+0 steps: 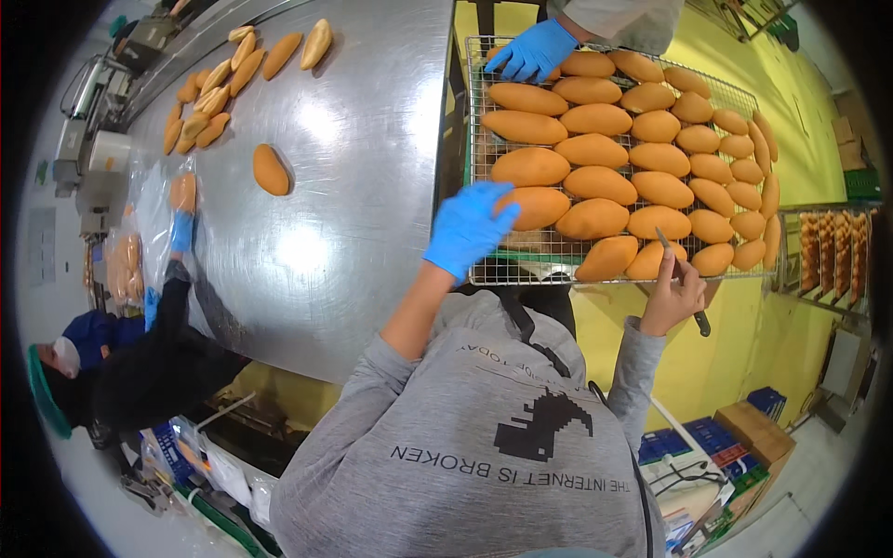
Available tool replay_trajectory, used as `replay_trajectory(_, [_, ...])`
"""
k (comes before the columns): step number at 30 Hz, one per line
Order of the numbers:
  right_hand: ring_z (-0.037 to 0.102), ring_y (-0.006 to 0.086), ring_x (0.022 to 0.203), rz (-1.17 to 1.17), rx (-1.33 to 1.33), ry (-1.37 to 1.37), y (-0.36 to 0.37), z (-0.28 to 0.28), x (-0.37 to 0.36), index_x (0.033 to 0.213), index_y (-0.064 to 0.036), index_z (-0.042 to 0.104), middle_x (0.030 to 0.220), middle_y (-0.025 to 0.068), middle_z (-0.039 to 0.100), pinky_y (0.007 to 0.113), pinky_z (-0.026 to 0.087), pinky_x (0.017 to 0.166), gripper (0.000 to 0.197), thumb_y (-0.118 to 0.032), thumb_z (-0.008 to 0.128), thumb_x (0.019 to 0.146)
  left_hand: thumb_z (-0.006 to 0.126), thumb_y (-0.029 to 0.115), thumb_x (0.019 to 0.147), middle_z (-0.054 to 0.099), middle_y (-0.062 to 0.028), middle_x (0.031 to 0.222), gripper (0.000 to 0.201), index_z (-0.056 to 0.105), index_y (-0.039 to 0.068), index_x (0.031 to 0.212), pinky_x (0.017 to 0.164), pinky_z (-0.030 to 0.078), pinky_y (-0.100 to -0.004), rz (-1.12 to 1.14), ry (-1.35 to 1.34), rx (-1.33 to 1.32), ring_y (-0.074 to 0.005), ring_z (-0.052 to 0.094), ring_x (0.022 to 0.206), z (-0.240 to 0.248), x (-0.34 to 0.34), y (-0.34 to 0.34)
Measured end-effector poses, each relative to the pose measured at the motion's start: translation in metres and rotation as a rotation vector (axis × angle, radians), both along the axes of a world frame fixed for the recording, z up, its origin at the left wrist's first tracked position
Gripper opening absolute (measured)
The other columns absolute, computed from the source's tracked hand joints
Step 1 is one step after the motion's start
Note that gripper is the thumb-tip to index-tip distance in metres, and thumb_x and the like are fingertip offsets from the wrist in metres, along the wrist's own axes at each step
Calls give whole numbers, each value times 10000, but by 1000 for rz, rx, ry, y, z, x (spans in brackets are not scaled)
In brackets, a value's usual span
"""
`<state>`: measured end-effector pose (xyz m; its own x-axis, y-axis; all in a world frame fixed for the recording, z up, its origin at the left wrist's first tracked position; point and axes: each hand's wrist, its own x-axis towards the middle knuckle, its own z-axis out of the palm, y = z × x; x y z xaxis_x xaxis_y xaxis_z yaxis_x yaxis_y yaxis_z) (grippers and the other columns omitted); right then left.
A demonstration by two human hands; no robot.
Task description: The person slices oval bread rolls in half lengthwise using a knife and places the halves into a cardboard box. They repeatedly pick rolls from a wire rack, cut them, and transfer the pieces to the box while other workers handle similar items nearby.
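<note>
My left hand (470, 228), in a blue glove, is at the left edge of a wire rack (521, 276). Its fingers and thumb close around the left end of an oval golden-brown bread roll (541, 207). Bare, my right hand (677, 293) grips a knife (662, 238) over the rack's near side. The blade points away from me above the nearest rolls, and the dark handle sticks out below the hand. Rows of similar bread rolls (596, 219) cover the rack.
Across the rack, a co-worker's blue-gloved hand (535, 51) rests over the far-left rolls. A steel table (372, 186) on the left bears one roll (271, 170) and a cluster of rolls, some sliced. Another person (139, 372) handles bagged rolls there. Loaded racks (833, 256) stand at right.
</note>
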<state>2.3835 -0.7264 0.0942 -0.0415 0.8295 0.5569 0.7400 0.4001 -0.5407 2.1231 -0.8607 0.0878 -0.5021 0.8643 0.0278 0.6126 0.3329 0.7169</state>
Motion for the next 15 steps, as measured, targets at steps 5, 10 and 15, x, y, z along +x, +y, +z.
replay_trajectory(5, [477, 129, 660, 81, -28, -39, 3, 2, -11, 739, -116, 618, 631, -60, 560, 329, 309, 757, 220, -313, 701, 789, 599, 302, 806, 572, -141, 1053, 401, 543, 85, 1138, 832, 463, -427, -231, 117, -44, -304, 548, 1004, -32, 33, 9])
replay_trajectory(10, [481, 128, 693, 126, -47, -29, 8, -4, -6, 749, -119, 620, 628, -60, 550, 322, 308, 762, 203, -301, 703, 789, 671, 240, 724, 505, -133, 1074, 517, 469, 116, 1183, 848, 434, -473, -313, 393, -42, -329, 488, 1047, -51, 38, 37])
replay_trajectory(15, [477, 130, 677, 157, -53, 5, 8, -9, -10, 758, -119, 617, 618, -58, 540, 322, 300, 774, 198, -295, 701, 790, 718, 301, 657, 496, -121, 1086, 639, 446, 157, 1217, 856, 431, -470, -330, 512, -83, -334, 489, 1024, -71, 32, 55])
